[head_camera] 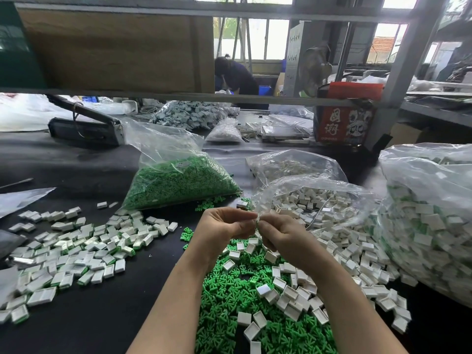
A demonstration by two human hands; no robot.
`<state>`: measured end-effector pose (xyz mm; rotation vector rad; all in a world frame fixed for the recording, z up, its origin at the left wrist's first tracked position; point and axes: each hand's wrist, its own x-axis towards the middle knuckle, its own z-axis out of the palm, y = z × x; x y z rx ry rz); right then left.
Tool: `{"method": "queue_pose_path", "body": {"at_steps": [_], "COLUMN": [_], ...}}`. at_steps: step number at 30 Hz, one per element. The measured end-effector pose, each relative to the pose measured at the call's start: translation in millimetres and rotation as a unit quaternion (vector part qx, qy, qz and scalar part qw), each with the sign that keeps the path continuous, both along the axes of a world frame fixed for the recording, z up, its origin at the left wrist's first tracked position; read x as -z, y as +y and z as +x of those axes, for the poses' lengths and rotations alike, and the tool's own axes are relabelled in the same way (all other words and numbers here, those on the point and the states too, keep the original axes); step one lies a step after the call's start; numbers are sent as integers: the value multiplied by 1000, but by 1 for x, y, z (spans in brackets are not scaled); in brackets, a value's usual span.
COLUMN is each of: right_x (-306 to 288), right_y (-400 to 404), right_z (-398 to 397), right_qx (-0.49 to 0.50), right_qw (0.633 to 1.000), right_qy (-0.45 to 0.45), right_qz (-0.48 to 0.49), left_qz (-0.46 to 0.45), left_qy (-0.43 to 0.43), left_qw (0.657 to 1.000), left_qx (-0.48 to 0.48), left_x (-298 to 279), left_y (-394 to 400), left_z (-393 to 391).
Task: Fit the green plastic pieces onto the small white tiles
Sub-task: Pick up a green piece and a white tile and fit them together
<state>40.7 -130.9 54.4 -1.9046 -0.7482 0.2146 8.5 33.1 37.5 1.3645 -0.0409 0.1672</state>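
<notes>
I am looking down at a black table (107, 312), and on its left side a spread of finished tiles (74, 254), white with green showing at their edges, is lying loose. Further in, a clear bag of green pieces (178, 182) is sitting upright-ish, its mouth gaping. Just below centre my left hand (224, 228) is curling its fingers, thumb and forefinger pinching toward the right hand (281, 236), whose fingers are likewise curling; the two are meeting fingertip to fingertip around something small and pale, though I cannot tell exactly what is being gripped, since the fingers are hiding it. Beneath both wrists a heap of loose green pieces (229, 297) is lying mixed with empty white tiles (288, 295). Right of the hands an open bag of white tiles (319, 200) is spilling onto the table, and at the far right a large bag of assembled tiles (429, 226) is bulging.
</notes>
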Motion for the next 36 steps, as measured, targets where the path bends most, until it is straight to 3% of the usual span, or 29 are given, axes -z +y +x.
{"method": "queue_pose_path", "body": {"at_steps": [23, 31, 36], "right_x": [8, 0, 5], "right_y": [4, 2, 4], "right_z": [-4, -3, -1], "right_qx": [-22, -22, -24], "right_qw": [1000, 994, 989], "right_qy": [16, 51, 78], "right_qz": [-1, 94, 124], "left_qz": [87, 53, 113], "left_qy": [-24, -35, 5], "left_qw": [996, 998, 992], "left_qx": [1, 18, 52], "left_x": [-3, 0, 1], "left_y": [11, 10, 10], "left_z": [-4, 2, -3]}}
